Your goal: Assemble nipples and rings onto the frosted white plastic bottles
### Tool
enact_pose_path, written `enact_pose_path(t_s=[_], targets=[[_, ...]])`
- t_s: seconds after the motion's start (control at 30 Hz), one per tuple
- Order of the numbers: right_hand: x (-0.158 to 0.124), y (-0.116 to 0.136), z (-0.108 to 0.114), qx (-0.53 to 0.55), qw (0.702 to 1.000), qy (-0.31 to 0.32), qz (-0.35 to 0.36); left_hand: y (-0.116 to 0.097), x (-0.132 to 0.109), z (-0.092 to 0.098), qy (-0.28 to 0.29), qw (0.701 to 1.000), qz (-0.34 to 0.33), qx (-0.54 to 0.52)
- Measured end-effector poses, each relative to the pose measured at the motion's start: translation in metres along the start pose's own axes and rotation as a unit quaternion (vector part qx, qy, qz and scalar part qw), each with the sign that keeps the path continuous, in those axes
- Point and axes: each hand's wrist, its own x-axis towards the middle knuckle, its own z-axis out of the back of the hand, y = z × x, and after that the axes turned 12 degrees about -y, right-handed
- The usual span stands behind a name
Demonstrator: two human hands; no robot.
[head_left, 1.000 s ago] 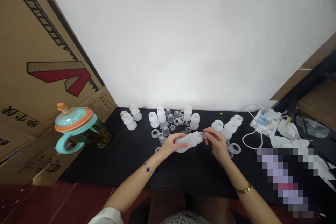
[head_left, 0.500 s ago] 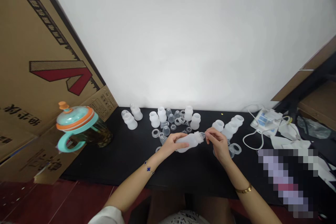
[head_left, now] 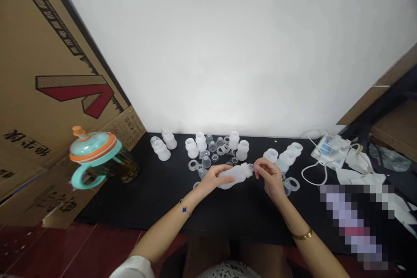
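My left hand (head_left: 217, 176) is wrapped round the body of a white baby bottle (head_left: 236, 174), which lies tilted in the air with its neck to the right. A clear nipple (head_left: 251, 167) sticks out of the collar at the bottle's mouth. The fingertips of my right hand (head_left: 269, 174) pinch the tip of this nipple. Just behind my right hand stand several open white bottles (head_left: 284, 160). Beyond my left hand lie loose clear nipples, caps and a white collar ring (head_left: 193, 165).
Two capped bottles (head_left: 160, 148) stand at the left on the black table (head_left: 137, 208). Further left is a large jug (head_left: 100, 156) with a turquoise handle, beside a cardboard box (head_left: 48, 52). A white power strip (head_left: 329, 150) with cables and crumpled paper lies at the right.
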Motion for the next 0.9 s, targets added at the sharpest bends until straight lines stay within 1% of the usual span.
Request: enact_pose_path(t_s=[0.13,0.23,0.53,0.9], targets=[[-0.0009,0.0022,0.0001,-0.023,0.998,0.049,-0.020,0.0004,0.0002,0.0008,0.006,1.000,0.004,-0.001],[-0.0016,0.0034,-0.0003,-0.027,0.997,0.068,-0.016,0.0021,0.0003,0.0014,0.008,1.000,0.003,-0.001],[-0.0006,0.0023,0.0003,-0.010,0.998,0.062,-0.005,0.0048,-0.0001,0.0014,0.007,1.000,0.006,-0.002],[-0.0002,0.0026,0.0006,-0.041,0.998,0.045,-0.008,0.0057,0.0008,0.0021,0.007,1.000,-0.006,0.019]])
